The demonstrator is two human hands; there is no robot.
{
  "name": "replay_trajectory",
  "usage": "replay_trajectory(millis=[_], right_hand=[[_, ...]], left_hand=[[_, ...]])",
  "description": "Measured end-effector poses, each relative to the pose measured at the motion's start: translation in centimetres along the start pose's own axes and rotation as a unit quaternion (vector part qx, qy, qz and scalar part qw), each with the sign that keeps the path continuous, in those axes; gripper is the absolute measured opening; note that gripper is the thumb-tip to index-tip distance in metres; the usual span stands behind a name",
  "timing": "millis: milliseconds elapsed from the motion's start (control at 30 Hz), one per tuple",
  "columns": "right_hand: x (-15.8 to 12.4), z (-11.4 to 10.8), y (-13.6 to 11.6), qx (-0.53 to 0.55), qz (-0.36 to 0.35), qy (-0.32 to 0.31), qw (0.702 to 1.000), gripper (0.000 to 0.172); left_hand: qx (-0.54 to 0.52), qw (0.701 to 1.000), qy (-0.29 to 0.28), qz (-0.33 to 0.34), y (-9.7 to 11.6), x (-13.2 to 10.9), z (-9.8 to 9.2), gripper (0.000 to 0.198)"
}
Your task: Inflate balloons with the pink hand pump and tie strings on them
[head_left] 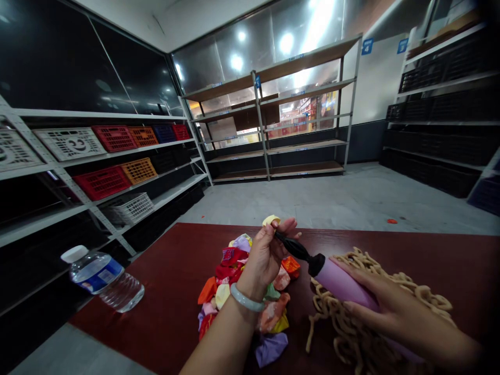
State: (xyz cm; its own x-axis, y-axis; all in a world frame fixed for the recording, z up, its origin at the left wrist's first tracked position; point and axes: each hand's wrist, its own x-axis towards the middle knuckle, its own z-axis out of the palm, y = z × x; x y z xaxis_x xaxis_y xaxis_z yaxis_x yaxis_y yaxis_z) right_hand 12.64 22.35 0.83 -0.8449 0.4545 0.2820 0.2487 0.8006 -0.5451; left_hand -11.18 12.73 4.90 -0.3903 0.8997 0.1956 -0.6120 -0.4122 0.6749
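My left hand [269, 253], with a pale bangle on its wrist, pinches the neck of a yellow balloon [271, 220] at the black nozzle [296, 251] of a pink hand pump [340, 283]. My right hand [394, 307] is wrapped round the pump's pink barrel, holding it slanted above the table. Below my left hand lies a heap of uninflated balloons [238, 291] in many colours. A pile of tan rope-like strands [363, 333] lies under the pump and my right hand.
A dark red table [172, 291] carries everything. A clear water bottle [102, 277] lies on its side at the table's left corner. Shelving with coloured plastic crates [113, 156] lines the left wall; wooden-decked racks [273, 130] stand at the back.
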Motion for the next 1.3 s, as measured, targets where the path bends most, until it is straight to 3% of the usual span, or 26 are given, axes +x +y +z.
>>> replay_trajectory(millis=[200,633,833,1067,1200,1300], right_hand=[[0.1,-0.1,-1.0,0.041,0.017,0.037,0.998,0.064],[-0.5,-0.3,-1.6,0.11,0.062,0.024,0.992,0.06],[-0.6,0.0,-1.4,0.15,0.082,0.006,0.985,0.061],[-0.3,-0.6,-2.3,0.164,0.116,0.01,0.98,0.068],[-0.4,-0.5,-2.2,0.161,0.103,0.01,0.982,0.066],[-0.4,-0.6,-2.1,0.156,0.1,0.01,0.983,0.066]], left_hand=[[-0.02,0.999,-0.027,-0.001,0.2,-0.5,0.9,0.031],[0.099,0.994,0.019,0.04,-1.2,-0.6,0.6,0.037],[0.026,0.993,0.035,0.107,-0.3,-0.3,0.8,0.049],[-0.085,0.996,0.026,0.02,-0.6,-0.7,1.0,0.016],[-0.107,0.994,0.008,-0.021,-0.6,-0.9,1.3,0.02],[-0.101,0.995,-0.005,-0.01,-0.6,-1.1,1.4,0.025]])
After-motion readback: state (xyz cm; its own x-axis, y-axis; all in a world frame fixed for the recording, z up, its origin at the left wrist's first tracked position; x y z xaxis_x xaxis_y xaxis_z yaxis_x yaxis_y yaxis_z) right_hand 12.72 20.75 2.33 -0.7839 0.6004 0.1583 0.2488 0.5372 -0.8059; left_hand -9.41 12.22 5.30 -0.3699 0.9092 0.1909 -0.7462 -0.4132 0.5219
